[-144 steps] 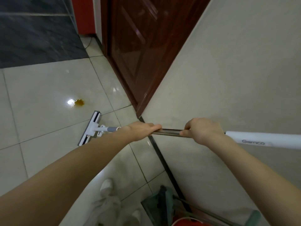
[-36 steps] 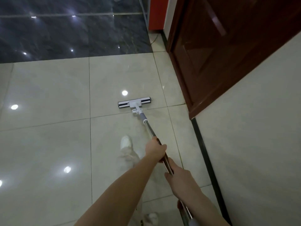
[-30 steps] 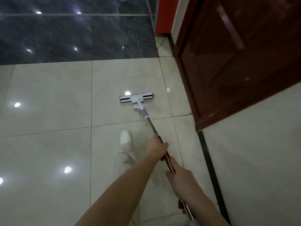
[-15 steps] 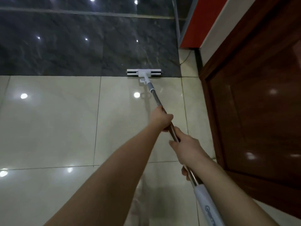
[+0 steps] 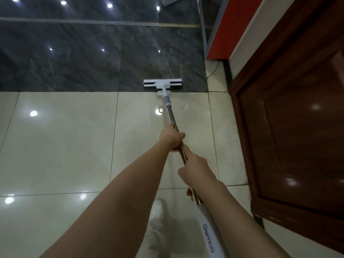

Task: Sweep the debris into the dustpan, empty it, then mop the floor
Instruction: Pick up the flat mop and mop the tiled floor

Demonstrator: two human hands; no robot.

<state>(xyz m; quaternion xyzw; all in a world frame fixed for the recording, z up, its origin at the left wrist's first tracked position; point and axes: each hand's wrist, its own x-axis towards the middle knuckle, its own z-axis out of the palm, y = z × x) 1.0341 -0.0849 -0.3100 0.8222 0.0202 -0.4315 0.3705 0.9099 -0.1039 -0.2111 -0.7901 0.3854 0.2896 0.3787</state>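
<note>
White mop head (image 5: 163, 84) lies well ahead; left hand (image 5: 172, 138) and right hand (image 5: 195, 170) both grip its pole (image 5: 172, 116).

- Both hands grip the mop's metal pole (image 5: 172, 116): left hand (image 5: 172, 137) ahead, right hand (image 5: 197, 170) just behind.
- The mop head (image 5: 162, 83) lies flat on dark marbled floor (image 5: 83, 58), just past the cream tiles (image 5: 65, 142).
- A brown wooden door (image 5: 297, 127) stands at right.
- A white shoe (image 5: 157, 209) shows below.
</note>
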